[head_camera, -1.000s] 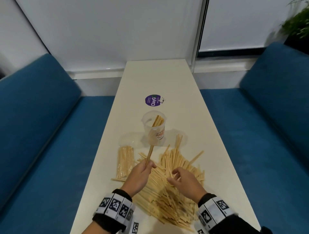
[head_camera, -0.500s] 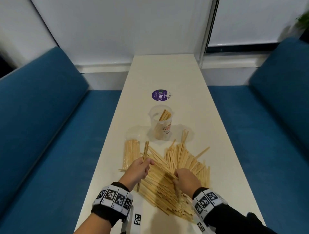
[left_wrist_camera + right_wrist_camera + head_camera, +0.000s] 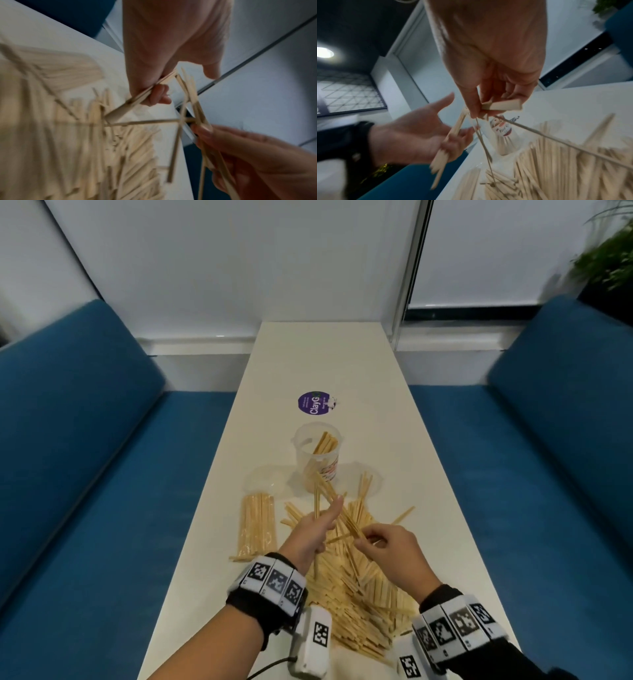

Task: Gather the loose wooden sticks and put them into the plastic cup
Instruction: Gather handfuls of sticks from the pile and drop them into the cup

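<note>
Black wristbands (image 3: 265, 587) bear white square-patterned marker blocks.

The right hand (image 3: 394, 553) now lifts off the pile (image 3: 359, 594), pinching a few sticks (image 3: 342, 513) toward the left hand (image 3: 317, 529).

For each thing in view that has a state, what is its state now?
plastic cup: upright, open, some sticks inside
loose pile of sticks: scattered on the table
neat bundle: flat on the table
left hand: gripping sticks
right hand: pinching sticks
</note>
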### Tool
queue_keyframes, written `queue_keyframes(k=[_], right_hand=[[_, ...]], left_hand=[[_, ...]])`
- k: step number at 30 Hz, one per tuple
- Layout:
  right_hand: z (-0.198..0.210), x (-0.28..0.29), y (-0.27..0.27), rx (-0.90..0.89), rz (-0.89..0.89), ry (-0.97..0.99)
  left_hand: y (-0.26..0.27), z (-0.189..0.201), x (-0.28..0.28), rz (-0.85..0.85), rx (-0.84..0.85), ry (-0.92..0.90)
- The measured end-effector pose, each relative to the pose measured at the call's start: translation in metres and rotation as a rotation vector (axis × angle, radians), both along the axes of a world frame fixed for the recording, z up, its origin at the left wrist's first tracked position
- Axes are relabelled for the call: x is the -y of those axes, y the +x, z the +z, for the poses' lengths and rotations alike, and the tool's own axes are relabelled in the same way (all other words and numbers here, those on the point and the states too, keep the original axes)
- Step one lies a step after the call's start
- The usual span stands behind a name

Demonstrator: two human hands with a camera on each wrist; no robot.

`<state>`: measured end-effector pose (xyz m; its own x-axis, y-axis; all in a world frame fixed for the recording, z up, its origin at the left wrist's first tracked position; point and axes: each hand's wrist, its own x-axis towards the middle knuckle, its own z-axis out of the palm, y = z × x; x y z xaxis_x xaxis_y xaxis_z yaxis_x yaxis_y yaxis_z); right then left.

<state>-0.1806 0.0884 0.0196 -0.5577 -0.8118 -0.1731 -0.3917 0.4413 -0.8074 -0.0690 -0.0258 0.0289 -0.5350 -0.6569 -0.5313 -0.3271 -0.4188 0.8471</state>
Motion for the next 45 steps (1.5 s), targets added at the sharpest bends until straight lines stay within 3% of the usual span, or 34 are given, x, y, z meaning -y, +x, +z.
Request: queue_keyframes(k=[11, 19, 28, 33, 45], right_hand=[[0.005, 0.004, 0.020, 0.075, -0.034, -0.126], [0.004, 0.001, 0.019, 0.054, 0.034, -0.106], [-0.050, -0.007, 0.031, -0.231, 0.359, 0.457], [-0.063, -0.008, 0.043, -0.403, 0.460, 0.507], [-0.030, -0.010, 0.005, -0.171, 0.231, 0.475]], left_hand=[[-0.027, 0.003, -0.004, 0.109, -0.142, -0.039], [-0.017, 0.013, 0.006, 0.366, -0.381, 0.017], [0.008, 0.009, 0.031, 0.553, -0.426, 0.048], [0.013, 0.002, 0.032, 0.608, -0.469, 0.138], [0.022, -0.005, 0.036, 0.642, -0.439, 0.185]])
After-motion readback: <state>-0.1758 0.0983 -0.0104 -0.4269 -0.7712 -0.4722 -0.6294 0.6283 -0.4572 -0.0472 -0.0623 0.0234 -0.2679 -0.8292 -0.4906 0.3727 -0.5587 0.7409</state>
